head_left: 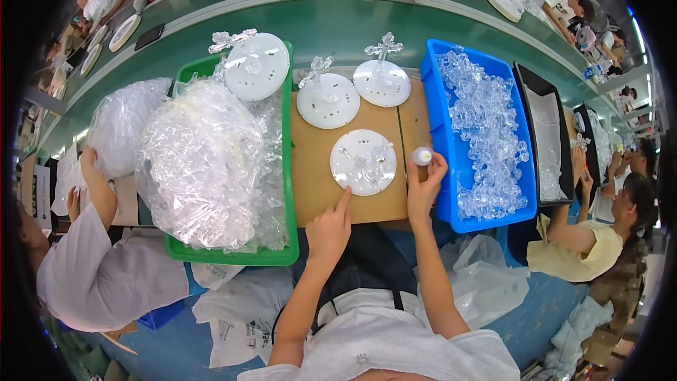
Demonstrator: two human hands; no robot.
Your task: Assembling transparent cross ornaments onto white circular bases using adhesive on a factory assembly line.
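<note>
While the left hand [328, 236] points, the right hand [429, 182] pinches

A round white disc [343, 164] lies just beyond the left index fingertip, left of the small white container [422, 156] between right thumb and fingers; whether the left's curled fingers grip anything, I cannot tell.

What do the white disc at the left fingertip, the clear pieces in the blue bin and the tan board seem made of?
White disc: probably plastic, smooth and slightly glossy, from its even sheen; coated metal remains possible.
Clear pieces: transparent and shiny, likely plastic, though glass can't be excluded; they sparkle.
Tan board: apparently cardboard, matte, given its dull brown surface.
</note>
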